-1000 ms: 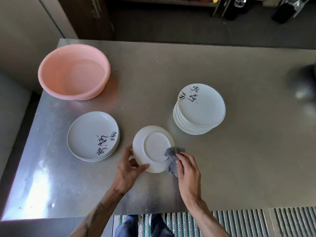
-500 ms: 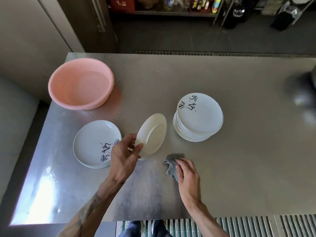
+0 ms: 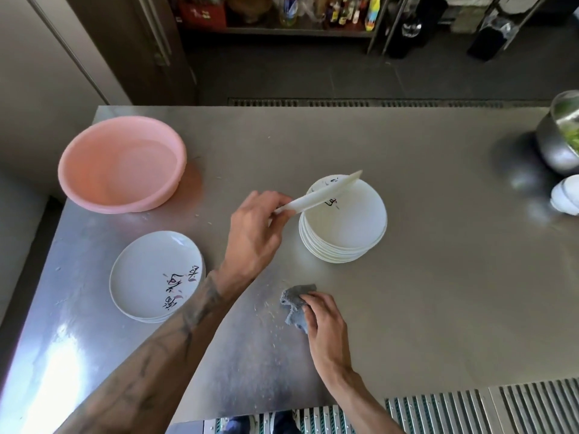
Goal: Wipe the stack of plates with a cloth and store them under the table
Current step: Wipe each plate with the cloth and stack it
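Nearest to the person, the right hand point(image 3: 324, 322) lies on the metal table point(image 3: 438, 292) with its fingers curled over a small grey cloth point(image 3: 294, 300) and holds it down against the surface. The cloth comes out from under the fingertips on the far-left side of this hand. Small pale crumbs lie on the table just left of the cloth.

Well to the left of this grip stands the low stack of plates point(image 3: 153, 277). Its top plate faces up and carries dark painted signs on the side toward the person.

Further away, the left hand point(image 3: 253, 228) reaches over the table and pinches the rim of one white plate point(image 3: 322, 194) between thumb and fingers. The plate is tilted and seen almost from its edge. It points away from the grip to the far right, over the tall stack of plates point(image 3: 344, 228). I cannot tell if it touches the stack. This tall stack stands just right of the left hand and beyond the right hand.

Far left of the left hand sits a pink basin point(image 3: 122, 164). Well to the far right, at the table edge, stands a metal bowl point(image 3: 556, 145).
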Motion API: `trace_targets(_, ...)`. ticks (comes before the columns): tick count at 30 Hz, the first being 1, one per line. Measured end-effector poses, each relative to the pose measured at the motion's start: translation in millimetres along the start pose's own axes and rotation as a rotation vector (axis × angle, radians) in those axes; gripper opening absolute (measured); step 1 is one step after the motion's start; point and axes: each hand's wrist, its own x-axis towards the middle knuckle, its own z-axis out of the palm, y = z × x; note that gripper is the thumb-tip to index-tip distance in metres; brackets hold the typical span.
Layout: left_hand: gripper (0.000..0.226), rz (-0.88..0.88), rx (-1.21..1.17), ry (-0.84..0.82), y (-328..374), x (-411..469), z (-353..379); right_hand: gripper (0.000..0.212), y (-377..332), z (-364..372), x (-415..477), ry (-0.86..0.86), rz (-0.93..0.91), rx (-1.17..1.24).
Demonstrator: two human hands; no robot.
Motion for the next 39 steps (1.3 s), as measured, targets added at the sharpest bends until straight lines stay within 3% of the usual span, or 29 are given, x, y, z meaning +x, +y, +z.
trace_targets(7, 0.006, 0.232, 0.063, -0.083, -13, 19, 36, 0.024, 0, 1, 4, -0.012, 0.001, 0.013)
trace_targets(11, 0.007, 0.269, 0.008, -0.159, -21, 23, 55, 0.024, -1, 3, 4, -0.024, 0.015, 0.015)
trace_targets(22, 0.018, 0.134, -0.151, -0.348, -50, 7, 91, 0.024, -1, 1, 3, -0.019, 0.031, 0.02)
trace_targets(28, 0.016, 0.084, -0.116, -0.343, -48, 6, 99, 0.024, -2, 2, 1, -0.014, 0.023, 0.014)
trace_targets(33, 0.053, 0.03, 0.027, -0.283, -46, 9, 106, 0.024, -3, 2, 0, -0.022, 0.026, 0.003)
trace_targets(39, 0.048, 0.054, 0.083, -0.349, -51, 6, 106, 0.024, -3, 0, 1, -0.027, 0.025, -0.005)
